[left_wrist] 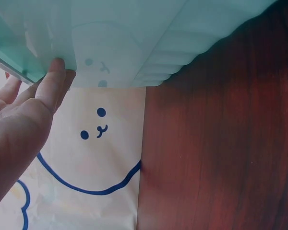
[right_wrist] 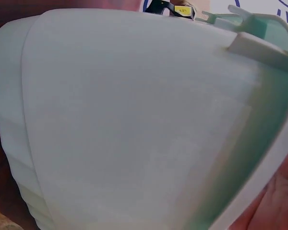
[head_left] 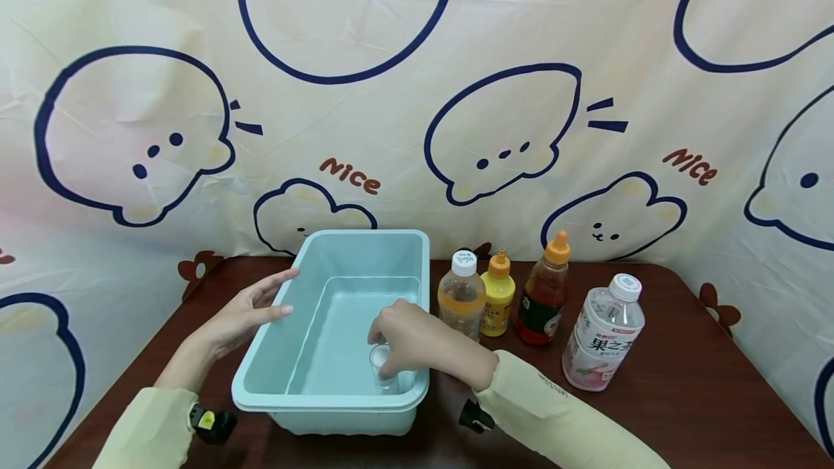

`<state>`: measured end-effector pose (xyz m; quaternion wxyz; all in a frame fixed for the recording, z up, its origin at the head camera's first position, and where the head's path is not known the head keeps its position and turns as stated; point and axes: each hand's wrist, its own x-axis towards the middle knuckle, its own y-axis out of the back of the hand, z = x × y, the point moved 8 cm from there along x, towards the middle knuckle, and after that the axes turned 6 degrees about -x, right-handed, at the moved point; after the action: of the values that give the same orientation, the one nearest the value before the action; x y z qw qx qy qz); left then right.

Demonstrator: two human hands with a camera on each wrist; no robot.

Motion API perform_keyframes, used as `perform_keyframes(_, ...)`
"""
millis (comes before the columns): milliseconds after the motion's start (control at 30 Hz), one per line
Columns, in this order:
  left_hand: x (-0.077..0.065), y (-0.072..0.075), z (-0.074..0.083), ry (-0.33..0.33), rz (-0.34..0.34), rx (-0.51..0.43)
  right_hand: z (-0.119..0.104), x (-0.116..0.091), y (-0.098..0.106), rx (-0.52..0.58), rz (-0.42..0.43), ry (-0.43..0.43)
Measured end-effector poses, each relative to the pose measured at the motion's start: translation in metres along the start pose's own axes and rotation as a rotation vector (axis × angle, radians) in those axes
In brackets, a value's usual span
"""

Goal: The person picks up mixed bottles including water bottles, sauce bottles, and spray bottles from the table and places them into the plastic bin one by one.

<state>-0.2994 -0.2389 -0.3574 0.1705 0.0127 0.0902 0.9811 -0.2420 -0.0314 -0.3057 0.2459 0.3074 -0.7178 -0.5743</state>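
Observation:
A light blue rectangular plastic basin (head_left: pixel 313 402) stands on the dark table in front of me. My left hand (head_left: pixel 244 317) is at its left rim, thumb and fingers extended, and in the left wrist view the fingertips (left_wrist: pixel 57 67) lie against the basin's outer wall. My right hand (head_left: pixel 413 339) reaches over the right rim into the basin. Its fingers grip a small clear container (head_left: pixel 376 357) near the front right corner, partly hidden by the hand. Mostly the basin's outer wall (right_wrist: pixel 134 120) fills the right wrist view, with the palm at the lower right.
Right of the basin stand a white-capped bottle (head_left: pixel 461 306), a yellow squeeze bottle (head_left: pixel 498 302) and a red sauce bottle (head_left: pixel 544 295) with an orange tip. Farther right is a clear drink bottle (head_left: pixel 602 339) with a pinkish label. A printed cloth (head_left: pixel 391 136) hangs behind the table (head_left: pixel 691 368).

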Motion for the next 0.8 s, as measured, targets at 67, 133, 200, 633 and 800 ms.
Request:
perform_keyframes(67,0.0,0.0,-0.001,0.006,0.004,-0.004,0.0,0.0,0.001,0.02,0.005,-0.001)
perform_keyframes(133,0.0,0.0,-0.001,0.008,0.008,-0.007,0.001,-0.001,0.001,0.042,0.016,-0.001)
perform_keyframes(200,0.001,0.0,-0.002,0.01,0.013,-0.008,0.001,-0.002,0.002,0.066,0.029,0.003)
perform_keyframes(633,0.0,-0.003,0.002,-0.003,-0.005,-0.003,0.009,-0.009,0.011,0.216,0.147,0.038)
perform_keyframes(800,0.0,-0.002,0.001,0.0,-0.003,-0.004,0.013,-0.013,0.016,0.326,0.171,0.032)
